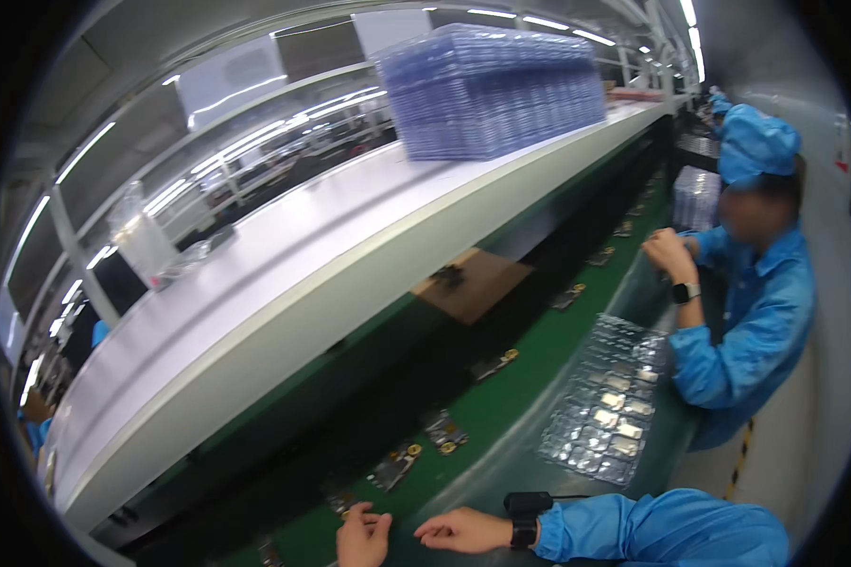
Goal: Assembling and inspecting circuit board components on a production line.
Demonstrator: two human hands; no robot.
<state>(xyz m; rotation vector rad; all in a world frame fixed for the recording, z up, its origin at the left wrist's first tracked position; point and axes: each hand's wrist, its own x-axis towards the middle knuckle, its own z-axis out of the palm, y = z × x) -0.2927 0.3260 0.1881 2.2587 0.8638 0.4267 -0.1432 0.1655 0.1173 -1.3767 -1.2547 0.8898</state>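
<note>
Over the green conveyor belt (501,386), at the bottom of the view, my left hand (362,539) has its thumb and forefinger apart. Its fingertips are beside a small dark circuit-board part (337,495); whether they touch it I cannot tell. To the right, my right hand (465,531) is held out toward the left hand with fingers stretched and nothing visible in them. A black band is on that wrist, below a blue sleeve. Farther along the belt lie similar board parts with round gold-coloured pieces, including a board part (393,468) and another board part (444,431).
A clear plastic tray (596,416) with silvery parts in its pockets lies right of the belt. A co-worker in blue (752,283) sits beyond it, hands raised. Above the belt runs a white shelf (293,222) with a tall stack of clear trays (492,94). Brown cardboard (477,286) lies beneath.
</note>
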